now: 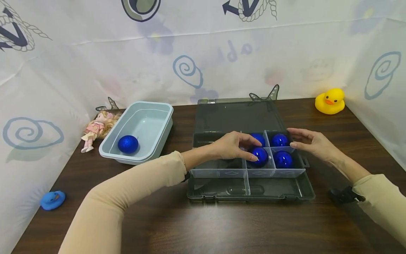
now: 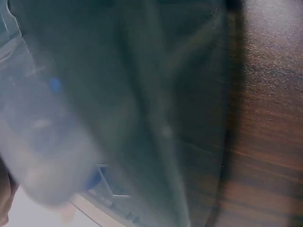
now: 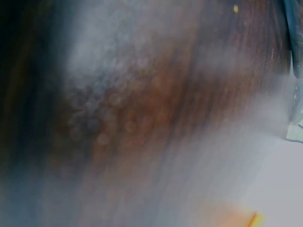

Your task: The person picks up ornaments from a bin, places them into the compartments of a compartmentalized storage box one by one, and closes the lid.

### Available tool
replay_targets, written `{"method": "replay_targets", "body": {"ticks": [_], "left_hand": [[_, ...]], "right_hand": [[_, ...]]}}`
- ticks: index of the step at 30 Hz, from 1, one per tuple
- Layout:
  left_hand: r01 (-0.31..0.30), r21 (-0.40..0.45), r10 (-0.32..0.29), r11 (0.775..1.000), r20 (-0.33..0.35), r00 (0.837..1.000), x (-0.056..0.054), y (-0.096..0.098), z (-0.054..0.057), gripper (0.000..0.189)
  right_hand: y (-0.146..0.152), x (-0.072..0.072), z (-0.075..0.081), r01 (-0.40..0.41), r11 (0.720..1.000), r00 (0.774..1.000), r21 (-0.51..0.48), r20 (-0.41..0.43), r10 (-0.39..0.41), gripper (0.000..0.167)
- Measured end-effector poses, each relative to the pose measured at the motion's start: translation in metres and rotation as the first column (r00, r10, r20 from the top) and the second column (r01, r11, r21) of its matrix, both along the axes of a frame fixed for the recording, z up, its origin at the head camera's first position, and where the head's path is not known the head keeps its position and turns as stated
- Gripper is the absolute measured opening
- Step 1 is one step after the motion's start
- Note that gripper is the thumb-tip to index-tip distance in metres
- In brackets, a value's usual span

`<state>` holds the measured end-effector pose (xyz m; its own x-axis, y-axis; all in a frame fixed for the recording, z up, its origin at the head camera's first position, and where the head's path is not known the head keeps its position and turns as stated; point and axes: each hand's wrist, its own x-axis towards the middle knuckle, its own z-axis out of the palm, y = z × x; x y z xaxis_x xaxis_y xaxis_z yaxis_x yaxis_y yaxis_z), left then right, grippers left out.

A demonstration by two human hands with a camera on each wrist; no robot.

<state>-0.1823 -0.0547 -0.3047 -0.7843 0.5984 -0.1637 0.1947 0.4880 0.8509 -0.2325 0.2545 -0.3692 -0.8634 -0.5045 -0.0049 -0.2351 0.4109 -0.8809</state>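
Observation:
In the head view my left hand holds a shiny blue ball between thumb and fingers, in a front middle compartment of the divided dark clear plastic box. Other blue balls sit in compartments around it: one behind, partly hidden by my fingers, one at the back right, one at the front right. My right hand rests at the box's right edge, fingers extended and thumb near the rim. Both wrist views are blurred and show neither hand's grasp clearly.
Left of the box stands a pale blue basin with one glittery blue ball inside. Beside it lies a doll. A blue toy duck is at the table's left edge, a yellow duck at the back right. A patterned curtain hangs behind.

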Motion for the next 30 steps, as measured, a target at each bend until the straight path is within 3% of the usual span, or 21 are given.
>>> {"method": "replay_targets", "body": {"ticks": [7,16,20,23,27,30], "left_hand": [[-0.043,-0.036,0.042,0.998,-0.041,0.998,0.002,-0.002,-0.006,0.043],[-0.040,-0.054,0.037,0.998,-0.055,0.998,0.005,-0.003,-0.006,0.044],[-0.031,-0.044,0.029,0.999,-0.056,0.998,0.010,-0.015,-0.005,0.044],[-0.037,0.012,0.038,0.999,-0.041,0.998,0.014,-0.031,0.000,0.045],[-0.133,0.101,0.138,0.986,-0.047,0.989,0.021,-0.066,0.014,0.043],[-0.281,0.137,0.292,0.950,-0.062,0.954,0.027,-0.104,0.023,0.042]], "right_hand": [[0.000,0.000,0.000,0.014,0.999,1.000,0.029,0.007,-0.014,0.056],[-0.001,0.000,-0.001,0.015,0.999,1.000,0.030,-0.008,-0.015,0.055],[-0.003,0.000,-0.003,0.014,0.999,1.000,0.033,-0.007,-0.014,0.055],[-0.004,0.001,-0.004,0.007,0.999,1.000,0.041,-0.008,-0.007,0.055],[-0.002,0.001,-0.003,0.005,0.998,1.000,0.060,-0.023,-0.004,0.054],[0.000,0.002,-0.004,0.010,0.997,0.999,0.073,-0.038,-0.007,0.054]]}}
